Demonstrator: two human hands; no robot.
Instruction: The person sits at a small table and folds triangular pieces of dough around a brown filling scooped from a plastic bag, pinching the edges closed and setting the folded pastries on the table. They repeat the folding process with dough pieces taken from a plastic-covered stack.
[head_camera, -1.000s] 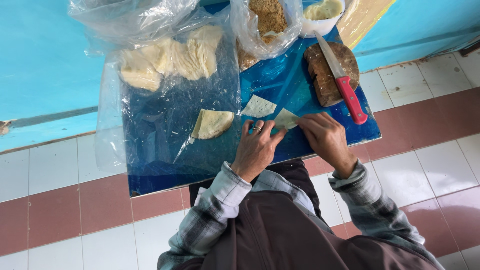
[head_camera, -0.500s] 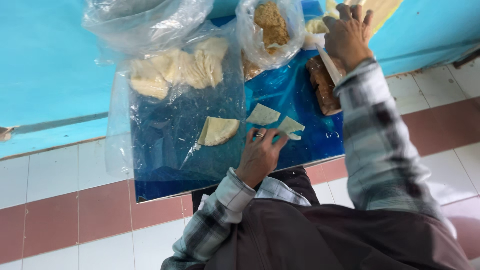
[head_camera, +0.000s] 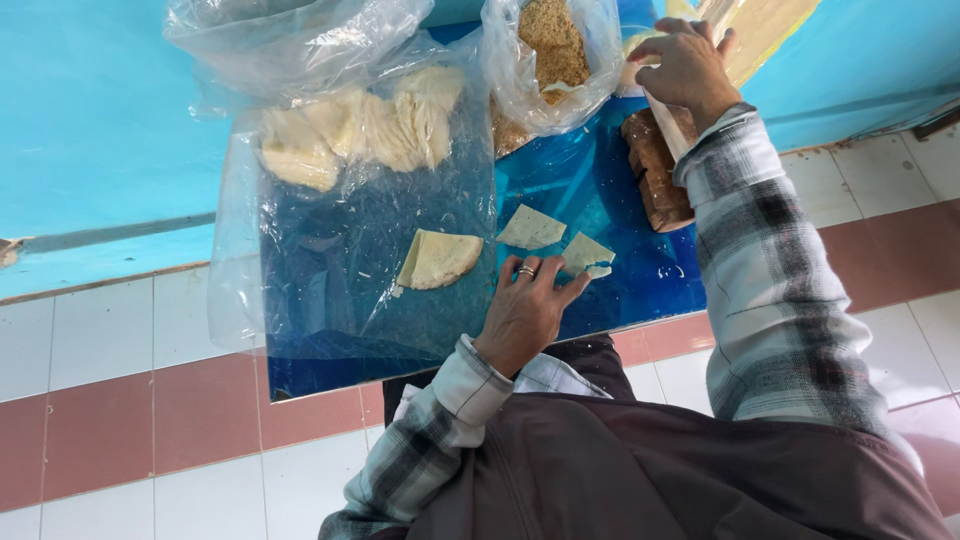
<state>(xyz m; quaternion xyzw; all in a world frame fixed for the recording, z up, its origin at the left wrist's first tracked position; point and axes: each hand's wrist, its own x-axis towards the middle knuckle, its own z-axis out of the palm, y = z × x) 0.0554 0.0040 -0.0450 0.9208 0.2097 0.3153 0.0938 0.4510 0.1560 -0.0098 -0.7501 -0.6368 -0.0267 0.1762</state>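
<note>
My left hand lies on the blue table, fingertips pinching the edge of a small folded triangle of pale dough. A second flat dough piece sits just beyond it. My right hand is stretched out to the far right of the table. Its fingers curl over a white bowl that is mostly hidden, and I cannot make out what they hold. Below that hand a pale knife blade lies on a brown wooden board.
A half-round stack of wrappers lies on a clear plastic sheet. Behind it are a plastic bag of pale dough sheets and a bag of brown crumbs. Red and white floor tiles lie below the table's near edge.
My right hand left the dough triangle and reached up to the bowl at the table's far right. My left hand stayed on the triangle.
</note>
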